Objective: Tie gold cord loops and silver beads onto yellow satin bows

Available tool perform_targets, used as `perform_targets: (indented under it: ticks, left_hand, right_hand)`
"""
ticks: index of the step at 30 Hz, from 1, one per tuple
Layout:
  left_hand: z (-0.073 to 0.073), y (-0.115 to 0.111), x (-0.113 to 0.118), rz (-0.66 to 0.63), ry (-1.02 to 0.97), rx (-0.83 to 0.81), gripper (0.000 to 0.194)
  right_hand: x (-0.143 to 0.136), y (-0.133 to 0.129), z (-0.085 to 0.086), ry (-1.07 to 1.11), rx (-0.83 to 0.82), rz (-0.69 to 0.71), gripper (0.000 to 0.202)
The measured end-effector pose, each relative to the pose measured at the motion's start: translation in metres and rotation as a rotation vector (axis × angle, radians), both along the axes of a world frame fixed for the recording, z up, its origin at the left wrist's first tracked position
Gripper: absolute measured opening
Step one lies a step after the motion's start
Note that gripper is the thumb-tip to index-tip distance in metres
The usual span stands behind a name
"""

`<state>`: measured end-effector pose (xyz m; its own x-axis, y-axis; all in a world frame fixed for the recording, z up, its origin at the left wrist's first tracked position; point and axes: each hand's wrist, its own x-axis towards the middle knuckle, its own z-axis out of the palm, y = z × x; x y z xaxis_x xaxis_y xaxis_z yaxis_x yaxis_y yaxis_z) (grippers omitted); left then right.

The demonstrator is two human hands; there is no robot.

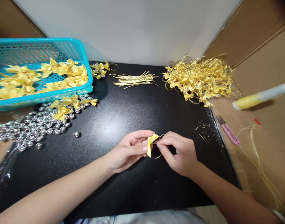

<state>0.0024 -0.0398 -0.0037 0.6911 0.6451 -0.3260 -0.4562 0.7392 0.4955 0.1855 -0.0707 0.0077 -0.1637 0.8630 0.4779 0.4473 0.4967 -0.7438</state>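
Near the middle of the black table, my left hand (133, 149) pinches a yellow ribbon flower (150, 145) between thumb and fingers. Just to its right, my right hand (178, 152) is closed on a thin gold cord (161, 135) that runs to the flower. A loop and a loose end of this cord show between the two hands. Whether a bead sits in the flower cannot be made out from here.
A blue basket (86, 67) of yellow flowers stands back left, beside silver beads (37, 127). Gold cord pieces (135, 79) lie at the back, finished-looking flowers with loops (198, 81) back right. Pink-handled snips (230, 132) and a yellow-white roll (261, 96) are at the right.
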Motion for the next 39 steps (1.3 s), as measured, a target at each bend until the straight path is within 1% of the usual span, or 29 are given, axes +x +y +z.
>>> perform_targets:
  ticks: [5,13,19,26,33,39]
  left_hand:
    - [0.0009,0.0002,0.0004,-0.002,0.010,-0.001,0.028]
    - [-0.0032,-0.0009,-0.0005,0.012,0.043,0.016,0.030]
    - [-0.0023,-0.0006,0.0010,0.001,0.047,0.026,0.029]
    - [-0.0019,-0.0015,0.0020,0.006,0.052,0.024,0.029]
    - [-0.0063,-0.0037,0.0042,-0.030,0.023,0.041,0.026]
    - [-0.0044,-0.0022,0.0055,-0.006,0.042,0.106,0.025]
  right_hand:
    - [0.0002,0.0002,0.0001,-0.001,0.010,-0.002,0.017]
    - [0.0012,-0.0006,-0.0016,-0.034,0.031,-0.007,0.018]
    - [0.0004,-0.0004,-0.0005,-0.050,0.051,-0.011,0.017]
    - [-0.0018,-0.0009,-0.0027,-0.007,0.021,-0.015,0.018]
    - [-0.0063,-0.0041,-0.0032,0.060,-0.017,0.008,0.017]
    - [-0.0062,-0.0030,-0.0045,0.074,-0.043,0.012,0.015]
